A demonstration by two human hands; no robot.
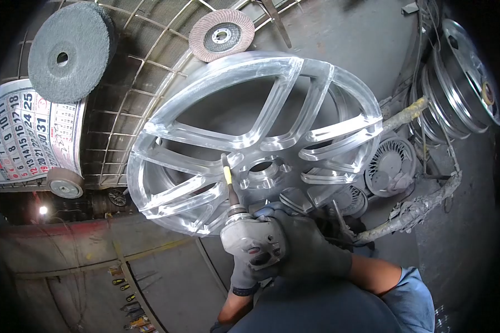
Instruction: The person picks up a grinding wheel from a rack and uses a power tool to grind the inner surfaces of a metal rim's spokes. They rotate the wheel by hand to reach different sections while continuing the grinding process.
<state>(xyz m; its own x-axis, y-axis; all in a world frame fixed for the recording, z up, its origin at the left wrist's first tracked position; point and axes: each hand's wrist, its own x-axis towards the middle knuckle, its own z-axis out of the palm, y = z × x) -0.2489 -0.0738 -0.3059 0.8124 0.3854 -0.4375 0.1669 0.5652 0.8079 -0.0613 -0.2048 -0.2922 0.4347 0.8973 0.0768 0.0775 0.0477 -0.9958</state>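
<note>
In front of me stands a large, bare-metal car wheel rim [261, 141] with paired spokes, its face scuffed and shiny. A handheld power grinder [254, 244] points up at it; its slim shaft [228, 175] with a yellow band overlaps the spokes left of the hub hole. My left hand [246, 274], in a grey glove, is closed around the underside of the grinder body. Also gloved in grey, my right hand [305, 241] wraps the tool from the right, close below the rim's hub, most of its fingers hidden.
A wire mesh panel [112, 111] behind carries a grey abrasive wheel [72, 55], a flap disc [222, 36], a small brown wheel [65, 183] and a calendar [30, 133]. At right are stacked rims [455, 83], a wheel cover [391, 166] and a dust-caked metal frame [416, 205].
</note>
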